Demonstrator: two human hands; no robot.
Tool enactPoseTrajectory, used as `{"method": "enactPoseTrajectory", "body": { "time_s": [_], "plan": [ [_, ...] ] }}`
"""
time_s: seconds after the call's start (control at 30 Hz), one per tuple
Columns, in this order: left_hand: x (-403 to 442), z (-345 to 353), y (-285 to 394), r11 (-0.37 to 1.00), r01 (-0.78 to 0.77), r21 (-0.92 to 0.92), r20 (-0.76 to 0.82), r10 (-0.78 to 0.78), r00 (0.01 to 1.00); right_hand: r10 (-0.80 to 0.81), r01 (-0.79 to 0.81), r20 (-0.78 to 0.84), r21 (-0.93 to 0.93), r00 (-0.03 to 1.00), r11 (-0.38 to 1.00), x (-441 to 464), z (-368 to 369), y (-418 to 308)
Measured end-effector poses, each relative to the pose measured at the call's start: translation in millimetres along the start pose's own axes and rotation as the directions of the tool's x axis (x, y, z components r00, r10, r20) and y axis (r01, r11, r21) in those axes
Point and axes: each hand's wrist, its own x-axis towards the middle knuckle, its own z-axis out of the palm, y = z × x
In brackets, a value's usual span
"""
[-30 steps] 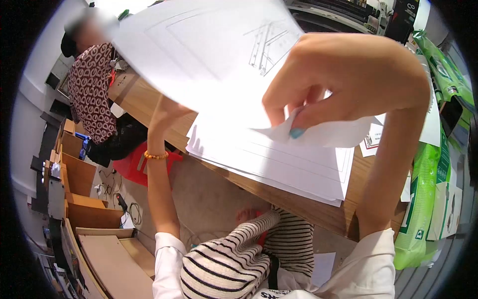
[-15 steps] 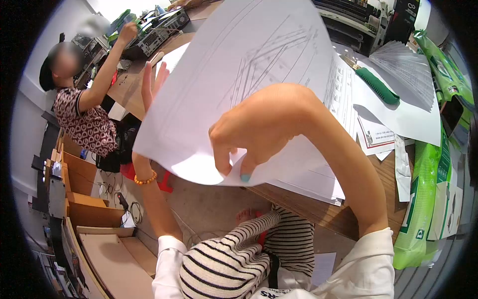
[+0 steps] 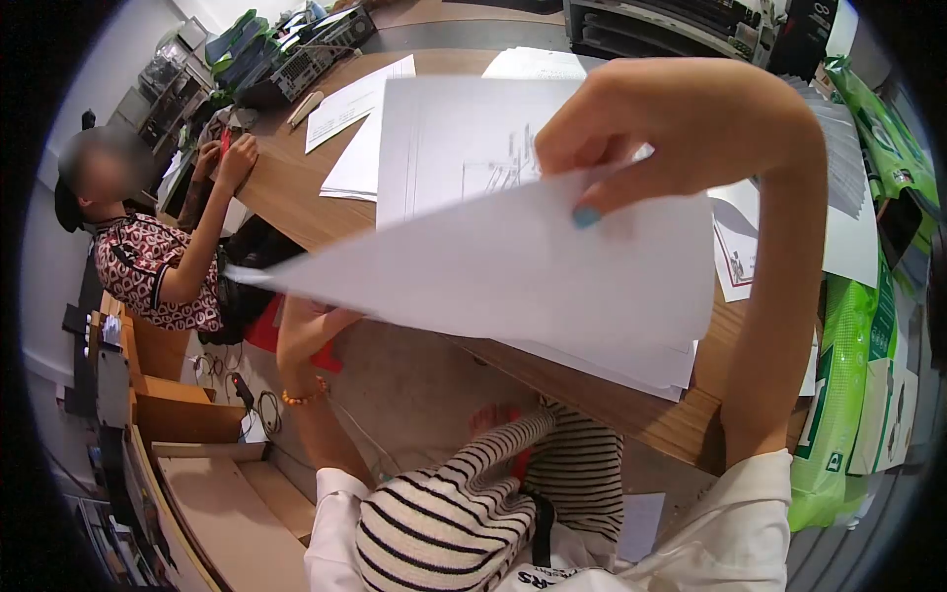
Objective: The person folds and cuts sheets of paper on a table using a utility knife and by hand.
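One large white paper sheet [image 3: 513, 266] hangs curved at centre in our head view, pinched between thumb and fingers of our bare right hand [image 3: 681, 128] toward two o'clock. Near nine, our bare left hand [image 3: 308, 331] is partly hidden, its grip unclear. We judge the lifting done, the sheet not yet flat, above stacked white papers [image 3: 656, 373] toward four.

Place: office-like workroom | left of my right hand [image 3: 681, 128]: printed line drawing [image 3: 498, 176] on wood-grain desk [image 3: 288, 187] | beyond my left hand [image 3: 314, 324]: computer tower [image 3: 308, 73], person [image 3: 163, 271] at same desk | floor past it: loose cables [image 3: 266, 409]
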Motion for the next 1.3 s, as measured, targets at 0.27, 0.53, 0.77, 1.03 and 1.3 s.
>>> {"method": "enactPoseTrajectory", "body": {
  "time_s": [0.27, 0.53, 0.77, 1.03, 1.3],
  "plan": [
    [26.7, 57.4, 35.1, 0.898, 0.283, -0.336, -0.270, -0.380, 0.885, 0.491, -0.601, -0.366, -0.314, 0.791, 0.734, 5.5, 11.8, 29.4],
    [32.1, 114.0, 87.9, 0.335, -0.085, 0.939, -0.078, 0.445, 0.892, 0.541, -0.570, -0.181, -0.227, 0.821, 0.789, 29.7, 26.4, 65.9],
    [52.0, 129.6, 61.7, 0.415, -0.162, 0.895, 0.032, 0.303, 0.952, 0.418, -0.531, -0.407, -0.221, 0.812, 0.818, 31.0, 35.2, 83.4],
    [85.3, 104.1, 42.4, 0.450, -0.186, 0.874, 0.066, 0.270, 0.961, 0.386, -0.491, -0.386, -0.223, 0.838, 0.842, 19.9, 18.6, 22.0],
    [89.9, 88.7, 31.8, 0.511, -0.224, 0.830, 0.090, 0.275, 0.957, 0.281, -0.382, -0.273, -0.468, 0.920, 0.797, 17.0, 104.7, 5.8]
  ]
}}
